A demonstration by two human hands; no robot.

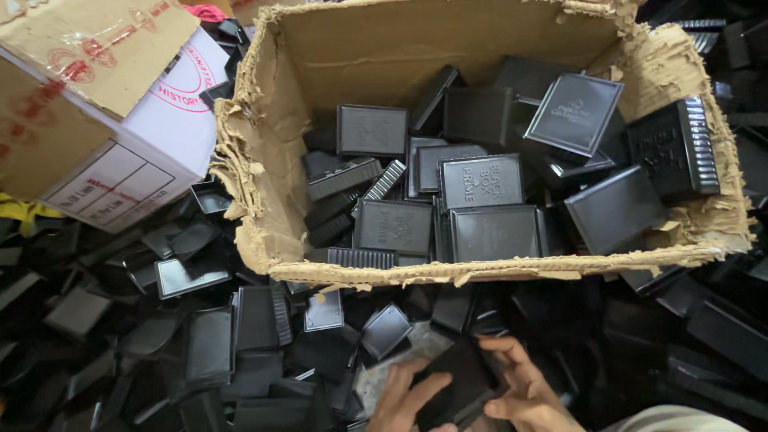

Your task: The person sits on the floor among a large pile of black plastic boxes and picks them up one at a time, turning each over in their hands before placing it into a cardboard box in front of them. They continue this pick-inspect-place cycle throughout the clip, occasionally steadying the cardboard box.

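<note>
Both hands clasping one black plastic lid (458, 386) just below the torn cardboard box (264, 208) — left hand (404, 396) under its near-left edge, right hand (524, 392) along its right side — long axis slanting toward the box.

A torn cardboard box (264, 216) of black lids sits beside a white carton (152, 152).
</note>
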